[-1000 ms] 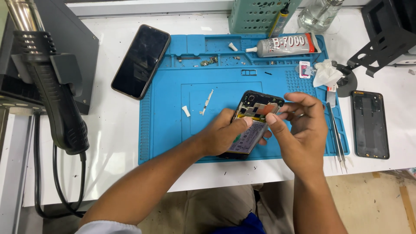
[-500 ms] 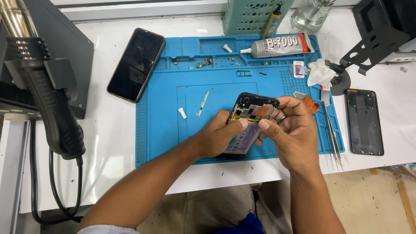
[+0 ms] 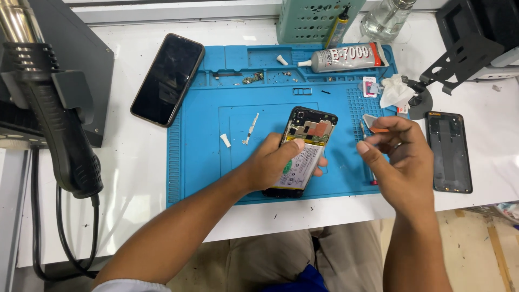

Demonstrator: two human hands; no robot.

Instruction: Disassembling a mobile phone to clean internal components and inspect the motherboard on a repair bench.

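An opened phone (image 3: 304, 154) with its back off lies on the blue work mat (image 3: 200, 157), showing a white battery and a copper-coloured board cover. My left hand (image 3: 275, 162) grips it by the left edge and lower half. My right hand (image 3: 397, 157) hovers to the phone's right, apart from it, fingers curled. A small orange and grey pick (image 3: 374, 125) is pinched at its fingertips. A thin red-tipped tool (image 3: 372, 178) lies on the mat under that hand.
A dark phone (image 3: 167, 78) lies at the mat's upper left and a black back cover (image 3: 448, 151) to its right. A glue tube (image 3: 340, 57), small parts and screws sit along the mat's top. A hot-air handle (image 3: 59, 124) hangs at left; a black stand (image 3: 459, 54) is at right.
My right hand has pulled away from the phone to the right, taking the pick with it. The left hand still holds the phone in place.
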